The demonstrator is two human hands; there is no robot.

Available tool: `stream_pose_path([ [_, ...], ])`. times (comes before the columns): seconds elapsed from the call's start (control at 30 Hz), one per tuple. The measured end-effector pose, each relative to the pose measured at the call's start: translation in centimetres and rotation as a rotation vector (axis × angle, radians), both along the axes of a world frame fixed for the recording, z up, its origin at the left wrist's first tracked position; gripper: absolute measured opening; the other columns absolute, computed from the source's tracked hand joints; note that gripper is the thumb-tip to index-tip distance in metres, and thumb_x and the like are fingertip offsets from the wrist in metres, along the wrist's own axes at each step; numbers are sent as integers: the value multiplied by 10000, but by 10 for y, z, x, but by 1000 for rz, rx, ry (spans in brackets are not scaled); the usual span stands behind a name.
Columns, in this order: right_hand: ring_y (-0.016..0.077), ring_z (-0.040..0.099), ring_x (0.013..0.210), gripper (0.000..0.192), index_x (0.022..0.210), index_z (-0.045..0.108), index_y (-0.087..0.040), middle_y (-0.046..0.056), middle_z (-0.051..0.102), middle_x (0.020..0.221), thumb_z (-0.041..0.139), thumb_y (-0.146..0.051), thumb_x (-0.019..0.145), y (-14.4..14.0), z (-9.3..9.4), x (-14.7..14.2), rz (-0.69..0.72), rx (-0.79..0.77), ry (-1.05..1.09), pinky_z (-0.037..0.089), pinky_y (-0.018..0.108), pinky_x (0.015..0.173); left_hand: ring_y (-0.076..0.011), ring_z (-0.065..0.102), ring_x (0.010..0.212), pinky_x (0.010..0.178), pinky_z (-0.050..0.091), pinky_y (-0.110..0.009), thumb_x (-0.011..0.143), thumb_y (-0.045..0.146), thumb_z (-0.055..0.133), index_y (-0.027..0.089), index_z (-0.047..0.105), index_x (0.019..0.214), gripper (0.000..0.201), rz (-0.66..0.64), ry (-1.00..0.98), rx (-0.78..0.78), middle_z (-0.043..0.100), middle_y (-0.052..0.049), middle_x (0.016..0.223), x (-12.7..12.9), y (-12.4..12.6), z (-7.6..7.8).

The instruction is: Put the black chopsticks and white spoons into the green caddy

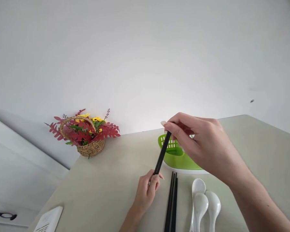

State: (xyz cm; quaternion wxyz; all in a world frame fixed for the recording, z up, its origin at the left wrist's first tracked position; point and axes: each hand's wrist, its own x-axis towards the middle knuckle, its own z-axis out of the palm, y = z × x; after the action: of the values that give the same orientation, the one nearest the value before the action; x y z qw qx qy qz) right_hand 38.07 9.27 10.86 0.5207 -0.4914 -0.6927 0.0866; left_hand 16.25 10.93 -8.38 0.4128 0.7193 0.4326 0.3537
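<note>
Both hands, left hand (147,190) and right hand (198,141), pinch a black chopstick (162,153) just before the green holder (177,158).

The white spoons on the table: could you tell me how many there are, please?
3: the white spoons lie side by side right of the loose chopsticks, below the green holder. Handles run out of frame.

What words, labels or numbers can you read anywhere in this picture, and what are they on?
No text can be read here.
White card at the table's near left corner: dark printed lines, too small and blurred to read.
Black chopsticks held by both hands, green utensil holder, white spoons, flower basket: no markings visible.
</note>
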Motion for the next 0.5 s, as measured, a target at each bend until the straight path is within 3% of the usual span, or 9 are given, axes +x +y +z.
stream_pose_path([
  [0.17,77,418,504,337,743,602,-243,-72,572,600,547,-405,1034,1,0,5,-9,-9,49,323,243,496,-97,381,507,500,286,-230,1044,531,395,165,691,1032,471,5,-3,-27,482,40,592,1,1,5],
  [0.3,67,391,461,354,739,602,-244,-81,557,565,567,-462,1015,6,-2,10,-86,-2,138,346,236,508,-89,442,517,507,346,-221,960,539,586,167,653,1164,430,-24,-37,-50,626,6,712,1,0,4],
  [0.4,63,385,440,371,730,597,-240,-79,559,548,573,-484,1009,9,-4,15,-123,-7,162,360,235,512,-70,418,464,477,341,-209,990,533,543,169,588,1250,450,-2,-81,-72,621,25,713,1,1,0],
  [0.5,65,398,435,365,745,602,-242,-71,577,561,567,-490,1010,9,-4,18,-144,-12,158,356,237,497,-63,416,442,457,331,-201,1020,534,480,164,588,1195,423,34,-123,-61,570,46,676,1,2,-4],
])
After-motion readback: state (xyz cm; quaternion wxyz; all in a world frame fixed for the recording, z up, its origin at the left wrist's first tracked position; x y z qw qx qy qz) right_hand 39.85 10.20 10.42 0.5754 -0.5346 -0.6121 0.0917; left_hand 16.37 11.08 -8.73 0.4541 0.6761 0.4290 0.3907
